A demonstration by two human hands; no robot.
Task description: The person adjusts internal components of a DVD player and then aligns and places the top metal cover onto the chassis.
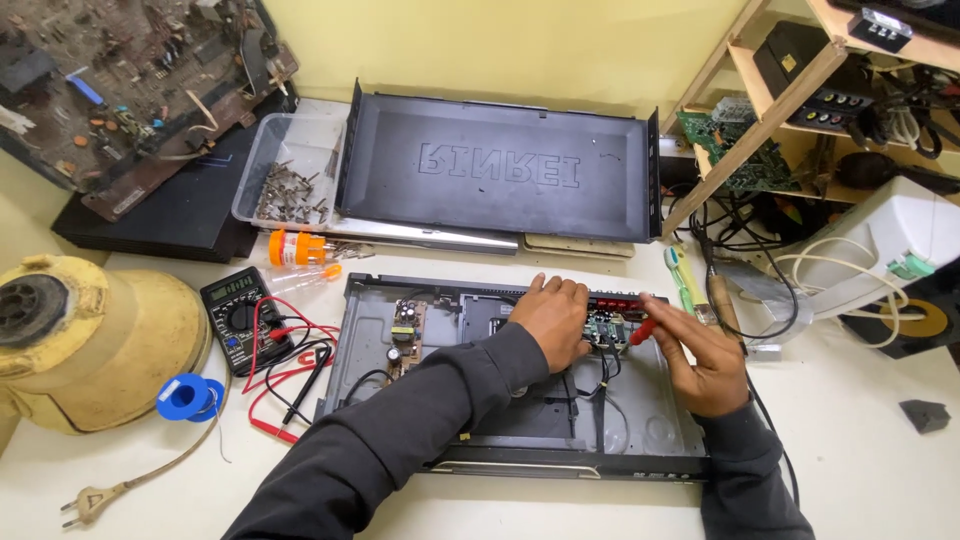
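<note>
Head view: an opened disc player chassis [500,420] lies on the white counter [870,440], close to its near edge, with its dark metal cover [497,168] set upside down behind it toward the far edge. The left hand [553,318] rests knuckles-up inside the chassis, fingers curled together and pressing down beside a small green circuit board [606,327] at the chassis's far right. The right hand [706,362] is closed on a red-handled tool [643,331], its tip at that same board; what kind of tool it is cannot be told. Both sleeves are dark grey. A second board, the power supply board [405,334], sits in the chassis's far left part, well apart from the hands.

Left of the chassis lie a black multimeter [240,318] with red and black probe leads [290,385], and near it a blue spool [188,396]. A yellowish round appliance [95,345] stands at the counter's left edge, a mains plug [88,502] near the front left corner. A clear plastic tray of screws [285,170] sits beside the cover, with an orange-capped bottle [298,248] just in front of it. A wooden shelf [790,90] of electronics stands at the right.
</note>
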